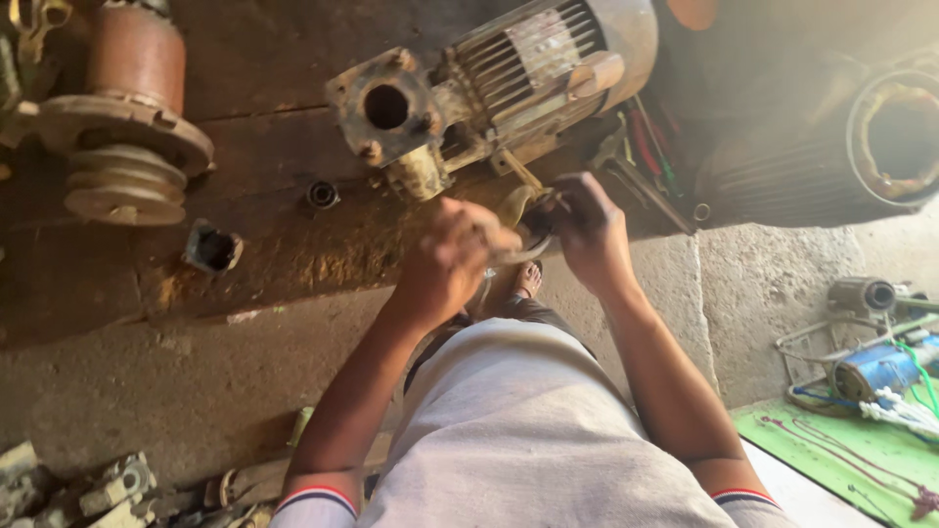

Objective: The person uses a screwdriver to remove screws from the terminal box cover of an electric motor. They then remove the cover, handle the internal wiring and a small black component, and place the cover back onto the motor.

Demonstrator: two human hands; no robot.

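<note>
Fingers of your left hand (452, 256) curl shut into a fist around a thin pale strip (518, 252) at the centre of the frame, and the fingers of your right hand (587, 230) close on the same strip just beside it, pinching its upper end near a yellowish piece (515, 200) that hangs below the motor. Your two hands sit close together, almost touching, just under the motor pump (509, 83) that lies on its side in the upper middle of the frame, its square flange (384, 106) with a round hole facing you. What exactly the strip is, you cannot tell; blur hides it.

At the upper left stands a rusty pulley assembly (127, 127) on the dark floor. A small bearing ring (322, 195) lies left of the pump, and a small square metal part (213, 248) lies further to the lower left. A large ribbed motor housing (841, 147) fills the upper right. At the lower right a green mat (841, 450) carries a blue wound part (880, 370) and loose wires.
</note>
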